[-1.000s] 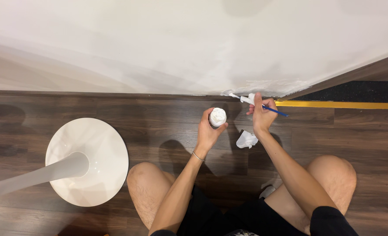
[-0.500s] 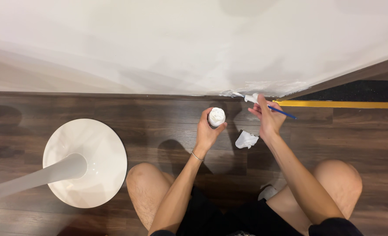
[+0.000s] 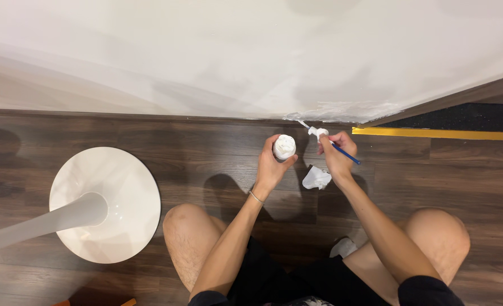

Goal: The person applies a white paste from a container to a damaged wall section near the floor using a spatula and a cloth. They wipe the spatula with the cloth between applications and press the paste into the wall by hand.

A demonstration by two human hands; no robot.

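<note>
Two hands work at centre frame above the dark wood floor (image 3: 149, 130): the left hand (image 3: 271, 167) is wrapped around a small white jar (image 3: 284, 147), the right hand (image 3: 336, 156) pinches a blue-handled brush (image 3: 328, 139) whose tip reaches the white wall (image 3: 234, 56). Crumpled white tissue (image 3: 316, 178) lies just below; a white round pedestal base (image 3: 107, 204) sits lower left.

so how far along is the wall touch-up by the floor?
Done: a whiter, brushed patch already shows along the wall's bottom edge near the corner. In hand: the right hand holds a small blue-handled brush with its tip at that edge; the left hand holds a small white paint pot. Left: cannot tell how much more needs coating; a crumpled white tissue lies on the floor.
</note>
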